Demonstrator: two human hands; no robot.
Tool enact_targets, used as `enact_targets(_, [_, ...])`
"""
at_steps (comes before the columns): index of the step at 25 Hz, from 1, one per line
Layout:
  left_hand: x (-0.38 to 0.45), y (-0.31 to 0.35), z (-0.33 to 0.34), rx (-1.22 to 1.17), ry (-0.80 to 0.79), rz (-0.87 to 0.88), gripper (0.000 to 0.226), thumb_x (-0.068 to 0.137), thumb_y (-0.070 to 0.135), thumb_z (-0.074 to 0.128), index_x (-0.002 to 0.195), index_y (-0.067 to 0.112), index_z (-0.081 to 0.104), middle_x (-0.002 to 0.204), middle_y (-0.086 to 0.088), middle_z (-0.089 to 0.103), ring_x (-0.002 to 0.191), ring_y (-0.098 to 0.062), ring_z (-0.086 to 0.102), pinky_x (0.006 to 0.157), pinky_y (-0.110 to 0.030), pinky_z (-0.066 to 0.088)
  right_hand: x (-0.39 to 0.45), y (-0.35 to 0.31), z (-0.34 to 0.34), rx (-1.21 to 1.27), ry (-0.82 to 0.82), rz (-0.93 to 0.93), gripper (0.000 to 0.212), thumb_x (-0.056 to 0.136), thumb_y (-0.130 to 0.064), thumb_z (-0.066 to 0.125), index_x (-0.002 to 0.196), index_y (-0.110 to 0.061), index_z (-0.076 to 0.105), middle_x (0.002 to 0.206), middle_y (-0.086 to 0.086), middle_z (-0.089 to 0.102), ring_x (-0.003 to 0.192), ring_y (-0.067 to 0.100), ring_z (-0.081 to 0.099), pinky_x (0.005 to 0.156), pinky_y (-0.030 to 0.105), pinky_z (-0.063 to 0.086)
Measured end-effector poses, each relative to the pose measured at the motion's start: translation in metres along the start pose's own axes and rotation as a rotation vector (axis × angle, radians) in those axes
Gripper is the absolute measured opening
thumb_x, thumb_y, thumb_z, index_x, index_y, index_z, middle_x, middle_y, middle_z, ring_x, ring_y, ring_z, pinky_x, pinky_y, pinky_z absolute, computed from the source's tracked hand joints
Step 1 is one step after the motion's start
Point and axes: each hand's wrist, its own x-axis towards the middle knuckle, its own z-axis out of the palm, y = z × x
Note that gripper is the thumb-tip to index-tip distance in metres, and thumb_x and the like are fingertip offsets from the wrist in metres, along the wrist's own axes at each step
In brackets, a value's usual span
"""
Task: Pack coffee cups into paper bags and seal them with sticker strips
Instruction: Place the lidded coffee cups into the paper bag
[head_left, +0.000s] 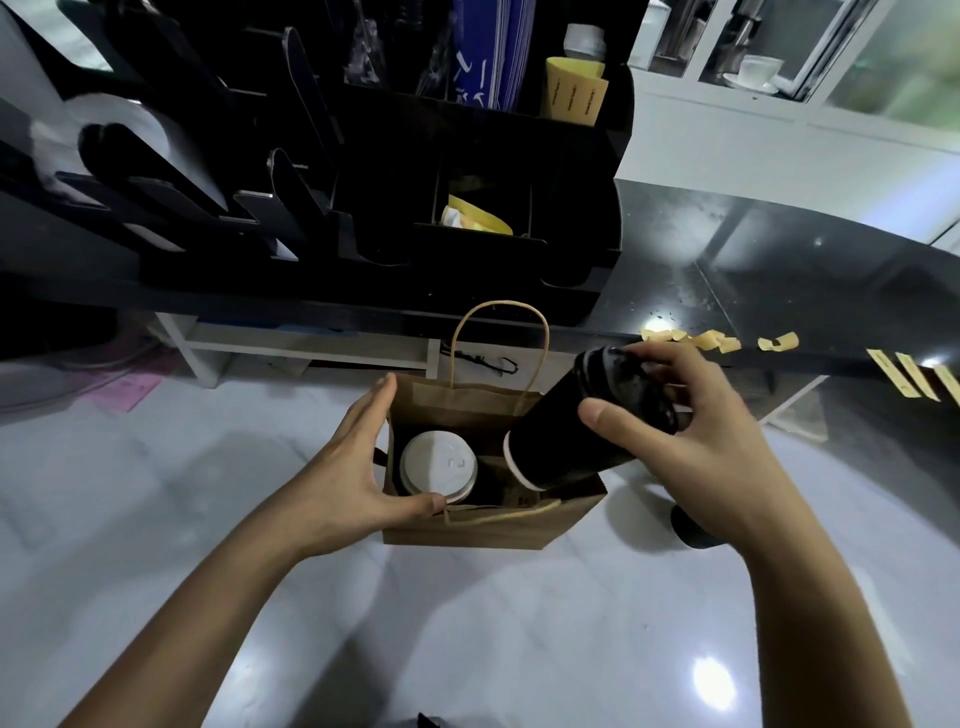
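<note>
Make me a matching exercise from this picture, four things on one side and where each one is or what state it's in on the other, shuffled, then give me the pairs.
Things
1. white-lidded cup
2. black cup
3. left hand
4. yellow sticker strips

Places or states
A. lying on the black counter at the right
B. tilted, rim first, going into the paper bag
C. standing upright inside the bag
D. holding the bag's left side

Pairs: 1-C, 2-B, 3-D, 4-A. The right hand grips the black cup.
</note>
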Motion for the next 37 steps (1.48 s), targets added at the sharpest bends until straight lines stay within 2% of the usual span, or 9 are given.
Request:
enact_targets(3, [0.000,-0.001,-0.001,-0.002,-0.008,0.008,0.130,0.066,0.063,0.084,0.153,0.054,-0.013,0.161,0.033,-0.007,0.150,-0.016,0.022,0.115,-0.043,0.040,-0.001,0.000,0.019,-0.070,-0.126,-0.047,0.070,0.061,-0.067,0.079,0.123,-0.050,0.052,0.117,-0.024,0.047,0.108,-0.019,0.047,0.077,0.007,0.042])
enact_targets(5, [-0.001,-0.001,-0.001,-0.001,-0.011,0.015,0.130,0.066,0.062,0.084,0.153,0.053,-0.013,0.161,0.034,-0.007,0.150,-0.015,0.021,0.116,-0.042,0.038,0.001,0.001,0.031,-0.164,-0.212,-0.086,0.072,0.063,-0.063,0.078,0.127,-0.049,0.048,0.118,-0.026,0.042,0.111,-0.012,0.049,0.077,0.005,0.042])
enact_targets(9, [-0.001,0.000,-0.001,0.000,-0.022,0.024,0.130,0.067,0.060,0.084,0.154,0.052,-0.013,0.160,0.035,-0.008,0.151,-0.010,0.016,0.117,-0.034,0.033,0.009,0.004,0.045,-0.415,-0.292,-0.142,0.077,0.072,-0.050,0.081,0.137,-0.041,0.040,0.125,-0.015,0.038,0.112,0.010,0.049,0.085,0.018,0.046])
enact_targets(13, [-0.001,0.000,-0.002,-0.007,-0.040,0.027,0.131,0.067,0.061,0.084,0.154,0.052,-0.013,0.160,0.036,-0.010,0.150,-0.005,0.012,0.116,-0.028,0.030,0.010,0.006,0.052,-0.590,-0.432,-0.189,0.079,0.074,-0.048,0.080,0.142,-0.039,0.038,0.127,-0.014,0.041,0.104,0.011,0.052,0.080,0.021,0.047])
enact_targets(19, [-0.001,0.003,0.000,0.002,-0.065,0.041,0.130,0.067,0.062,0.083,0.152,0.053,-0.016,0.159,0.036,-0.014,0.146,0.002,0.007,0.110,-0.022,0.025,0.019,0.005,0.053,-0.711,-0.420,-0.183,0.082,0.078,-0.035,0.081,0.147,-0.035,0.036,0.141,-0.008,0.044,0.119,0.019,0.052,0.092,0.034,0.052])
enact_targets(23, [0.000,0.006,0.001,0.016,-0.061,0.037,0.130,0.069,0.060,0.083,0.152,0.052,-0.017,0.160,0.033,-0.015,0.150,-0.008,0.013,0.115,-0.032,0.034,0.022,0.001,0.066,-0.808,-0.441,-0.240,0.082,0.079,-0.023,0.081,0.146,-0.039,0.037,0.139,-0.001,0.043,0.121,0.024,0.048,0.091,0.038,0.053])
enact_targets(25, [0.001,0.006,0.000,0.022,-0.060,0.030,0.130,0.070,0.060,0.082,0.152,0.052,-0.018,0.160,0.033,-0.015,0.152,-0.012,0.013,0.117,-0.036,0.034,0.024,0.000,0.072,-0.813,-0.452,-0.219,0.083,0.078,-0.026,0.083,0.146,-0.040,0.038,0.131,0.003,0.042,0.115,0.025,0.052,0.088,0.037,0.056])
enact_targets(28, [0.000,0.003,-0.001,0.024,-0.062,0.037,0.130,0.070,0.061,0.082,0.152,0.051,-0.019,0.160,0.033,-0.016,0.152,-0.009,0.008,0.117,-0.031,0.029,0.028,0.004,0.078,-0.873,-0.479,-0.172,0.082,0.076,-0.033,0.085,0.143,-0.036,0.038,0.129,0.005,0.046,0.106,0.029,0.059,0.082,0.039,0.058])
enact_targets(37, [0.001,0.003,0.000,0.009,-0.058,0.049,0.130,0.069,0.063,0.082,0.152,0.052,-0.018,0.160,0.033,-0.017,0.151,-0.003,0.004,0.115,-0.027,0.025,0.039,0.025,0.097,-0.973,-0.521,-0.102,0.082,0.078,-0.035,0.084,0.143,-0.026,0.034,0.126,0.009,0.059,0.105,0.030,0.065,0.085,0.040,0.055])
